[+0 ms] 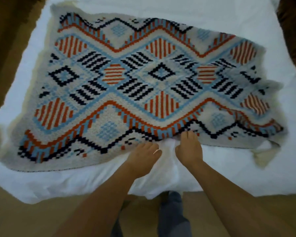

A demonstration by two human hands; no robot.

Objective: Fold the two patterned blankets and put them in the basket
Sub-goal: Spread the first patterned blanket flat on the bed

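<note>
A patterned blanket (143,86) with orange, light blue and dark navy diamonds on grey lies spread almost flat across the white bed (246,168). Its right side is rumpled and its fleecy cream backing shows at the corners. My left hand (143,158) rests at the blanket's near edge, fingers curled onto the fabric. My right hand (189,147) is just beside it, fingertips on the same near edge, where the cloth bunches up slightly. Whether either hand pinches the edge is unclear. No basket and no second blanket are in view.
The white bedding hangs over the near edge of the bed toward me. A wooden floor (24,219) runs below and along the left. My legs in dark trousers (173,216) stand close to the bed's edge.
</note>
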